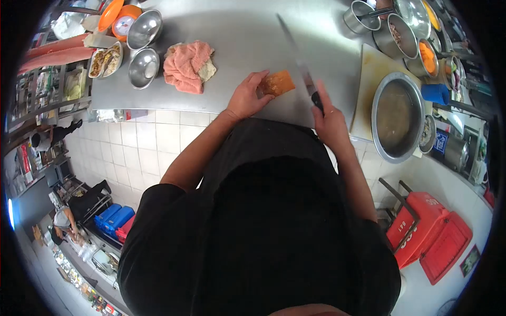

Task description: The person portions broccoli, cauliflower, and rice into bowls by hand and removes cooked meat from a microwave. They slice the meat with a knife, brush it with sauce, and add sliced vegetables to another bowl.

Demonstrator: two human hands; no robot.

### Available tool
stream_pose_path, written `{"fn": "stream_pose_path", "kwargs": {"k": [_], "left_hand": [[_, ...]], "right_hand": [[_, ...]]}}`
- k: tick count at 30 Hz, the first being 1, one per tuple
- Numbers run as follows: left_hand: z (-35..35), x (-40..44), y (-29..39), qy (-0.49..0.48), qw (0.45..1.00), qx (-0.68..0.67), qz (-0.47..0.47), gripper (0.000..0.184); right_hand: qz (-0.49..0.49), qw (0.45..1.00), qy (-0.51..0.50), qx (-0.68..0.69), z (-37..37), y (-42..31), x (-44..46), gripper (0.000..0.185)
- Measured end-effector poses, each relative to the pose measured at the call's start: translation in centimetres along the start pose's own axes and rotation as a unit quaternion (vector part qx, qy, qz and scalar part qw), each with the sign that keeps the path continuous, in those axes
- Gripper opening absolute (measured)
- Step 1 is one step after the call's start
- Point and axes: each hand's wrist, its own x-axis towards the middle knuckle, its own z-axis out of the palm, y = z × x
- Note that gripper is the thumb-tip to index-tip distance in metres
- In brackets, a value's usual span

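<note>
The left hand's (pixel 249 98) fingers clamp an orange block (pixel 278 83), squarish, pale-speckled on top, at the bench's (pixel 232 52) near edge. The right hand's (pixel 328 117) fingers close round a knife's (pixel 316 99) black handle, its blade blurred.

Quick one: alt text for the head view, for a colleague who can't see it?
The right hand holds a motion-blurred knife beside an orange block gripped by the left hand, over a metal table. A pink cloth and two metal bowls lie left; a large basin of cloudy liquid sits right.
</note>
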Motion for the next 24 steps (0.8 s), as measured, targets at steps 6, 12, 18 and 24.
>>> {"fn": "stream_pose_path", "kwargs": {"k": [6, 12, 18, 24], "left_hand": [[0.0, -0.2, -0.8, 0.019, 0.998, -0.046, 0.029, 0.060], [0.2, 0.0, -1.5, 0.035, 0.996, -0.064, 0.060, 0.055], [0.4, 0.1, -1.9, 0.038, 0.995, -0.074, 0.061, 0.051], [0.8, 0.3, -2.2, 0.051, 0.993, -0.075, 0.073, 0.047]], "right_hand": [[0.043, 0.990, -0.093, -0.100, 0.6, -4.9, -2.4, 0.060], [0.059, 0.983, -0.097, -0.145, 1.0, -6.8, -3.9, 0.060], [0.067, 0.971, -0.121, -0.196, 1.2, -7.6, -4.6, 0.062], [0.064, 0.970, -0.127, -0.197, 1.0, -7.8, -4.2, 0.061]]}}
